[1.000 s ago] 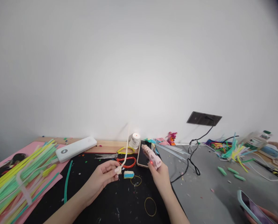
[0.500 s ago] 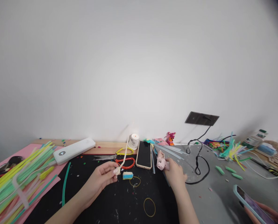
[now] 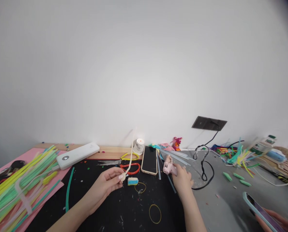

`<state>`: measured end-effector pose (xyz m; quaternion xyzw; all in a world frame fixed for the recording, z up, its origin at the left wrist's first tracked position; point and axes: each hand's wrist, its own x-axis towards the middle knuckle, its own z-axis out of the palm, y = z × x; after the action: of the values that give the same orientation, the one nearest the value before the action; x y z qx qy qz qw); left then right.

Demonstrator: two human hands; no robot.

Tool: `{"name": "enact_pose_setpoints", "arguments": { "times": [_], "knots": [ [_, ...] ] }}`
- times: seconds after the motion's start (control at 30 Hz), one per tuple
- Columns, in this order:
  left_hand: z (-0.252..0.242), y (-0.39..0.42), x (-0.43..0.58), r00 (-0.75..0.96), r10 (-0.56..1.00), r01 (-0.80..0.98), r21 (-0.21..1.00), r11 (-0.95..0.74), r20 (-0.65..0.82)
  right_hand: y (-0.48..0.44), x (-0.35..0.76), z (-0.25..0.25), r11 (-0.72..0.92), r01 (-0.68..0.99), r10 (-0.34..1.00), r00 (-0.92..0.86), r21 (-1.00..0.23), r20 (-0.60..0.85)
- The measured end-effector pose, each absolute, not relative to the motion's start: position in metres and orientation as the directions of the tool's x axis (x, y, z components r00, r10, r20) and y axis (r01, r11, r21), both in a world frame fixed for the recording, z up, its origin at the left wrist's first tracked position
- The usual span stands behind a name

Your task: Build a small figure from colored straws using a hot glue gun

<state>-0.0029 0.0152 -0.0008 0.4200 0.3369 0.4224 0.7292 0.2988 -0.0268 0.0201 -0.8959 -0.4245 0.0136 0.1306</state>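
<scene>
Between thumb and fingers, my left hand [image 3: 110, 183] pinches a cream pipe cleaner [image 3: 130, 158]; its long end sticks up and its lower end is coiled at my fingertips. My right hand [image 3: 182, 178] is wrapped round a pale pink hot glue gun [image 3: 169, 166], whose nozzle end points up and away from me. Just right of my left fingertips lies a small blue, cream and yellow fuzzy bundle [image 3: 133, 181]. Behind that hand are scissors [image 3: 130, 168] with red and yellow handles. A phone [image 3: 149, 160] lies between my hands, its screen dark.
Pipe cleaners [image 3: 25, 183] lie on pink paper at left, beside a white power bank [image 3: 78, 155]. A white cup [image 3: 139, 146] stands by the wall. A black cable [image 3: 213, 175] loops right of my hand. Another person's hand [image 3: 276, 219] holds a phone [image 3: 262, 209] at lower right.
My right hand has shifted the glue gun very slightly to the right. The upright end of the pipe cleaner has swung a little; my left hand has barely moved.
</scene>
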Motion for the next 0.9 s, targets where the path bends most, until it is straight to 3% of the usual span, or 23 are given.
{"name": "enact_pose_setpoints", "arguments": {
  "times": [0.17, 0.27, 0.37, 0.47, 0.6, 0.9],
  "knots": [
    [0.003, 0.013, -0.002, 0.434, 0.891, -0.314, 0.904, 0.289, -0.134, -0.022, 0.298, 0.019, -0.542, 0.763, 0.746, 0.630, -0.351, 0.218],
    [0.007, 0.010, -0.001, 0.437, 0.891, -0.259, 0.931, 0.258, -0.126, -0.019, 0.286, 0.022, -0.206, 0.802, 0.779, 0.481, -0.561, 0.401],
    [0.012, 0.008, 0.001, 0.454, 0.885, -0.169, 0.966, 0.197, -0.101, -0.018, 0.258, 0.023, 0.130, 0.565, 0.877, 0.317, -0.815, 0.360],
    [0.013, 0.007, 0.003, 0.498, 0.865, -0.084, 0.990, 0.113, -0.057, -0.020, 0.225, 0.020, 0.172, 0.244, 0.974, 0.102, -0.954, 0.202],
    [0.006, 0.006, 0.005, 0.556, 0.831, -0.018, 0.999, 0.031, -0.016, -0.021, 0.199, 0.016, 0.137, 0.048, 0.991, -0.014, -0.989, 0.137],
    [0.003, 0.004, 0.007, 0.605, 0.795, 0.170, 0.982, -0.080, -0.040, -0.020, 0.197, 0.010, 0.158, 0.080, 0.987, 0.015, -0.984, 0.159]
  ]
}}
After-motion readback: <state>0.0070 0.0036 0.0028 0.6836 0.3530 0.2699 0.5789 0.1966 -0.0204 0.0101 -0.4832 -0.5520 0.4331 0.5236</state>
